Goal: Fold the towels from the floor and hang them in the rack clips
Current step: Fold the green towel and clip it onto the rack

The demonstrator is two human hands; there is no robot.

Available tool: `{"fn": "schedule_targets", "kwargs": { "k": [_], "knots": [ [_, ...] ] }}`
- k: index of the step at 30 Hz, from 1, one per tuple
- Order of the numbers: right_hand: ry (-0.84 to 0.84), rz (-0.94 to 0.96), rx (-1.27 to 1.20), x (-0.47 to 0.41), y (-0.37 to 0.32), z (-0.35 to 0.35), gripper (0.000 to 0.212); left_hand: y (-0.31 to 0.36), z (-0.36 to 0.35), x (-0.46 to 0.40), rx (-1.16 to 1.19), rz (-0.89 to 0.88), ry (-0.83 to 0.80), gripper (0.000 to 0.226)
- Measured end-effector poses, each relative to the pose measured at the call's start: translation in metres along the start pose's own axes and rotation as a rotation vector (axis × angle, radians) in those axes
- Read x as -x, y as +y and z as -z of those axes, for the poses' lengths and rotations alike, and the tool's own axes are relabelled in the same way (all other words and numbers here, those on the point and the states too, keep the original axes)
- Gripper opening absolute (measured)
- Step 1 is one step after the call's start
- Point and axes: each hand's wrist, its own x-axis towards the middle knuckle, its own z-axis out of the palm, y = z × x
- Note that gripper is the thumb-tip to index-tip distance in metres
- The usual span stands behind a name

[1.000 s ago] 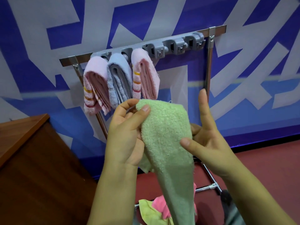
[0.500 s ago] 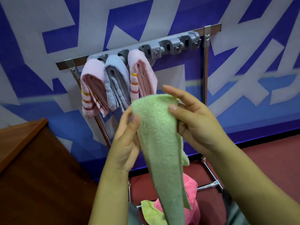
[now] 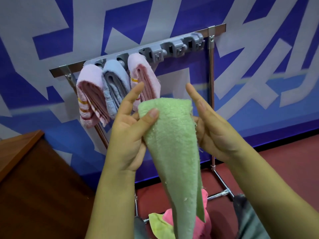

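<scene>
A green towel (image 3: 174,145) hangs folded lengthwise in front of me, tapering down. My left hand (image 3: 131,130) pinches its upper left corner between thumb and fingers. My right hand (image 3: 212,125) holds the towel's right edge from behind, index finger raised. Behind them stands a metal rack (image 3: 211,69) with a grey bar of clips (image 3: 174,49). Three folded towels hang in the left clips: a pink striped one (image 3: 89,99), a blue one (image 3: 115,87) and another pink one (image 3: 146,78). The three right clips hold nothing.
A brown wooden cabinet (image 3: 34,178) stands at the left. On the red floor under the rack lie a pink towel (image 3: 203,219) and a yellow-green towel (image 3: 158,226). A blue and white wall is behind the rack.
My right hand has come off the towel's top front and moved to its right edge with fingers spread. The towel's top looks wider and flatter now.
</scene>
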Motion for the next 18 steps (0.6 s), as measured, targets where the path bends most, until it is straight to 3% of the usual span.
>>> {"fn": "schedule_targets", "kwargs": {
  "k": [5, 9, 18],
  "knots": [
    [0.033, 0.126, 0.345, 0.012, -0.006, -0.006, 0.068, -0.002, -0.006, -0.004, -0.108, 0.058, -0.001, 0.059],
    [0.112, 0.199, 0.485, 0.005, -0.003, -0.013, 0.068, -0.005, -0.003, -0.003, -0.212, 0.051, 0.019, 0.058],
    [0.118, 0.235, 0.341, -0.008, 0.004, -0.025, 0.059, -0.001, 0.014, 0.004, -0.206, -0.007, 0.133, 0.048]
  ]
}}
